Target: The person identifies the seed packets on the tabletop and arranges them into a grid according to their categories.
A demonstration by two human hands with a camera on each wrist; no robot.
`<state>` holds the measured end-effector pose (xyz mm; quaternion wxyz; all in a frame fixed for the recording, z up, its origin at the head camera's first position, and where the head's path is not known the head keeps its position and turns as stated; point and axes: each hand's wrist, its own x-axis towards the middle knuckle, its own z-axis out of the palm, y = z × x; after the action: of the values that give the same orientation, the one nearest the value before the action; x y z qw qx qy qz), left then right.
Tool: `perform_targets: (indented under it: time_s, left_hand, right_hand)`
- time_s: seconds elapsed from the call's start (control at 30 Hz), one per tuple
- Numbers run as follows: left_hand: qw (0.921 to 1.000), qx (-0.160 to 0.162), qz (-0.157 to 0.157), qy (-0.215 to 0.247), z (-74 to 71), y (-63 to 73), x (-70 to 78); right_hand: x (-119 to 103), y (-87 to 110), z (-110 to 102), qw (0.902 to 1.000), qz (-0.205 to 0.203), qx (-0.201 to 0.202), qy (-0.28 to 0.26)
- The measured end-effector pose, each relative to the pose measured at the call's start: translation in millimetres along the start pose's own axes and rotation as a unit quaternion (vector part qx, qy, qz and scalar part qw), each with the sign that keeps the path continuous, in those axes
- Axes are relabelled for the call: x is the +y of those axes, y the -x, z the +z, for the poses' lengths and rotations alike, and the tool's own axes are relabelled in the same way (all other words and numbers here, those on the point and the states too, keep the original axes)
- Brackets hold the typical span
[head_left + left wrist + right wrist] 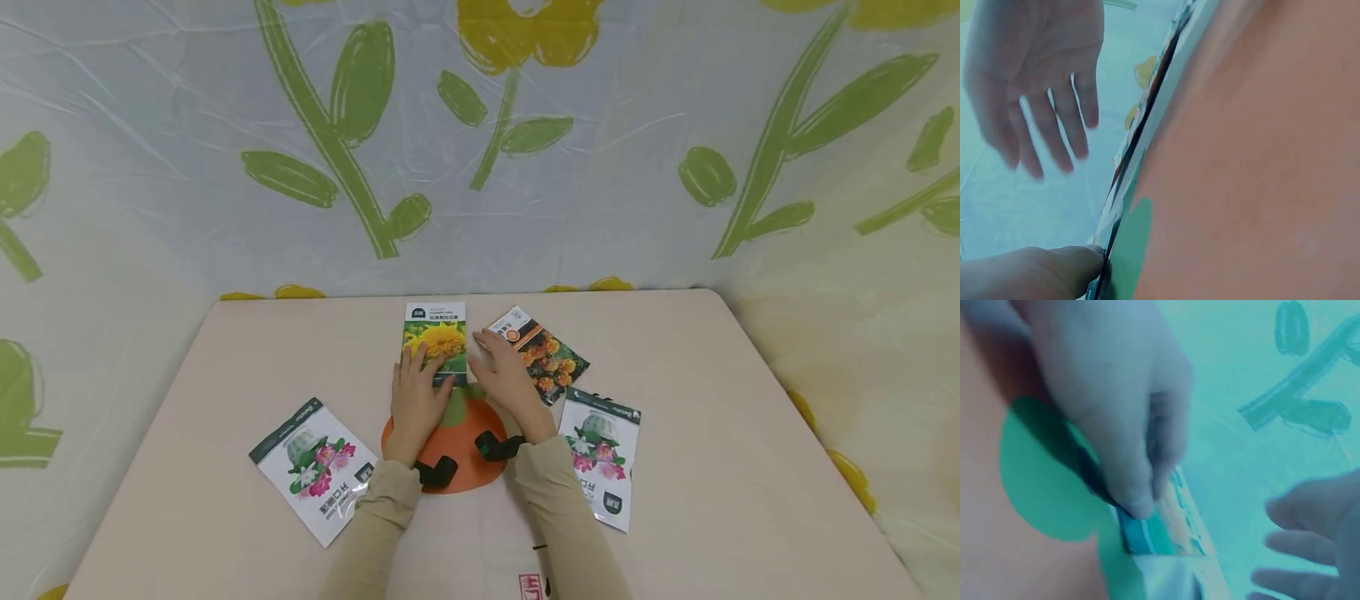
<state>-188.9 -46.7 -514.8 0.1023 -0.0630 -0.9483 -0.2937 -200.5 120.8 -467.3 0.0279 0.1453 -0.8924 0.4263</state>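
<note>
My left hand (417,402) rests with spread fingers on the lower part of a seed packet (442,312) showing a yellow flower. In the left wrist view, the left thumb (1041,270) touches the packet's edge. My right hand (510,379) is raised just right of that packet, its fingers extended and holding nothing. Partly behind the right hand lies a seed packet with orange flowers (558,358), turned at an angle. The right wrist view shows the right fingers (1300,547) apart from the packet, and the left fingertips on it.
A white seed packet with pink flowers (318,475) lies tilted at the left. A similar packet (600,458) is beside the right forearm. An orange round shape with green leaves (468,462) shows between the arms on the pale table (720,467). Flower-patterned fabric (600,208) stands behind.
</note>
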Motion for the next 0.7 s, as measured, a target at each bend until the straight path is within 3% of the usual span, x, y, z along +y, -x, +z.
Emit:
perform_targets:
  time_s: [0.17, 0.3, 0.47, 0.7]
  left_hand:
    - [0.9997, -0.004, -0.022, 0.006, 3.9, -0.2, -0.5]
    - [0.9992, -0.019, -0.034, -0.004, 4.9, -1.2, -0.6]
    - [0.9992, -0.023, -0.033, -0.004, 5.7, -1.9, -1.5]
    - [0.9990, -0.027, -0.033, -0.012, 6.7, -2.6, -2.0]
  right_hand:
    - [3.9, 0.7, -13.9, 0.9931, 0.050, 0.106, 0.002]
    - [11.0, 1.9, -20.6, 0.9847, 0.096, 0.145, 0.011]
    - [19.0, 4.4, -20.7, 0.9792, 0.138, 0.138, 0.055]
    - [24.2, 4.1, -8.6, 0.9721, 0.191, 0.076, 0.113]
